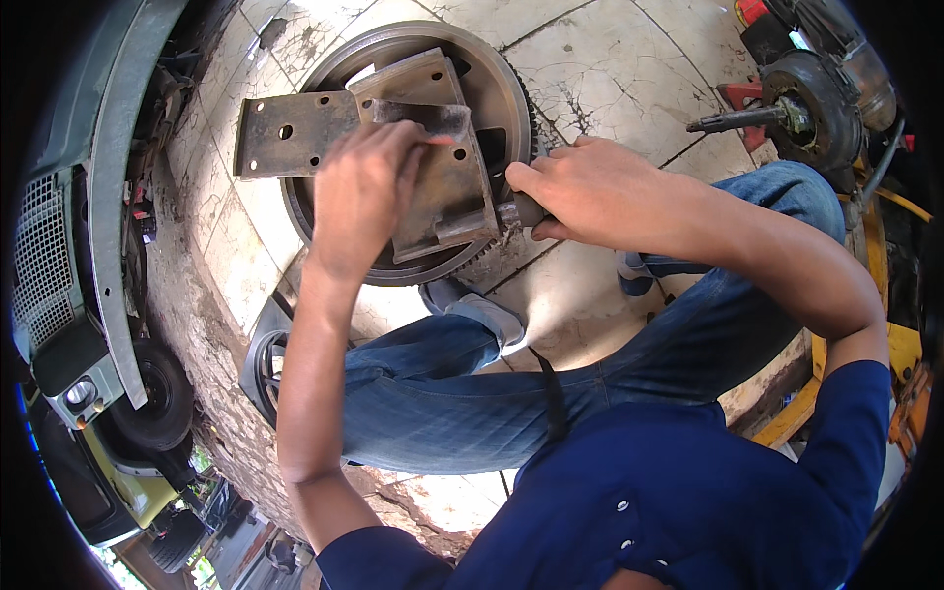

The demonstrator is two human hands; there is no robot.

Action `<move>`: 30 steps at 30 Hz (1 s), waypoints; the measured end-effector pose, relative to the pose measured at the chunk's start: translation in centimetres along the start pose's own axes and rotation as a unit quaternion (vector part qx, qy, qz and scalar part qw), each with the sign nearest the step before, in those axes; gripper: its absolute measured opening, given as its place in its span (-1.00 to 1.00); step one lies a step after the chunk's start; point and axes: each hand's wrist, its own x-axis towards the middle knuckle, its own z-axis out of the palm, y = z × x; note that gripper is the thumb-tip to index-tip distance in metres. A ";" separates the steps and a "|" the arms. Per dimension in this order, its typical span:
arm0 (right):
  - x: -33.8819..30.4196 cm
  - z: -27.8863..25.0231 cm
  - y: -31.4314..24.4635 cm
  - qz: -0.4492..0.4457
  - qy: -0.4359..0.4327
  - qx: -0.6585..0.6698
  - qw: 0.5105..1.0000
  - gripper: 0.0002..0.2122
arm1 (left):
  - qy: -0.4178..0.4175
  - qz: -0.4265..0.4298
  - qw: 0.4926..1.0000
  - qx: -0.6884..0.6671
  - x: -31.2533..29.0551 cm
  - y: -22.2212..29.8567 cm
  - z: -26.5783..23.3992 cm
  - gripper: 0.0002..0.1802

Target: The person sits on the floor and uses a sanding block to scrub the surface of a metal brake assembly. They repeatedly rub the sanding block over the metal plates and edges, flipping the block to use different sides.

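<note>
Head view showed a large round dark-grey metal wheel with a toothed edge (pixel 501 84) lying on a cracked pale tiled floor (pixel 580 54). With twelve o'clock at the top of the view, a worn brown-grey metal bracket with drilled holes (pixel 442 189) lay across the wheel's middle. A flat rectangular plate of dull metal with holes (pixel 300 110) jutted out past the rim at nine o'clock. On the bracket, a raised curved metal lip (pixel 447 118) stood toward one o'clock and a short grey metal tube (pixel 462 228) lay toward five.

The left hand (pixel 369 182) was over the bracket, its fingers bent and slightly blurred, reaching toward two o'clock, where the lip was right by the fingertips; whether they gripped it, I could not tell.

At the wheel's four o'clock, the right hand (pixel 590 192) was closed around a dark, thick, cylindrical piece (pixel 528 209). The bracket's lower right corner lay toward eight o'clock from that grip, so near the piece's rusty end that contact could not be judged.

Well apart, close to three o'clock, was a black round hub assembly with a protruding shaft (pixel 811 113); a black tyre (pixel 157 393) was toward half past seven.
</note>
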 end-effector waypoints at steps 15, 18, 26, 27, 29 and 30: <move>-0.2 -0.1 0.0 -0.010 0.023 0.021 0.999 -0.58 | 0.021 0.022 0.999 0.018 -0.4 0.4 0.5 -0.93; -0.3 0.0 0.1 -0.009 0.018 0.020 1.000 -0.58 | 0.028 -0.015 0.999 0.020 -0.3 -0.1 0.5 -0.90; -0.1 0.7 0.2 -0.020 0.028 0.009 0.999 -0.58 | -0.013 -0.047 0.998 0.026 -0.4 0.0 0.5 -0.81; -0.2 0.3 0.1 -0.010 0.011 0.004 1.000 -0.58 | -0.020 -0.066 0.997 0.027 -0.2 -0.2 0.3 -0.81; -0.1 0.1 0.0 -0.006 0.007 0.003 1.000 -0.58 | 0.024 -0.024 0.999 0.028 0.0 0.5 0.3 -0.91; 0.0 0.6 0.1 -0.012 0.017 0.006 1.000 -0.58 | 0.014 -0.017 0.999 0.031 -0.3 0.9 0.4 -0.91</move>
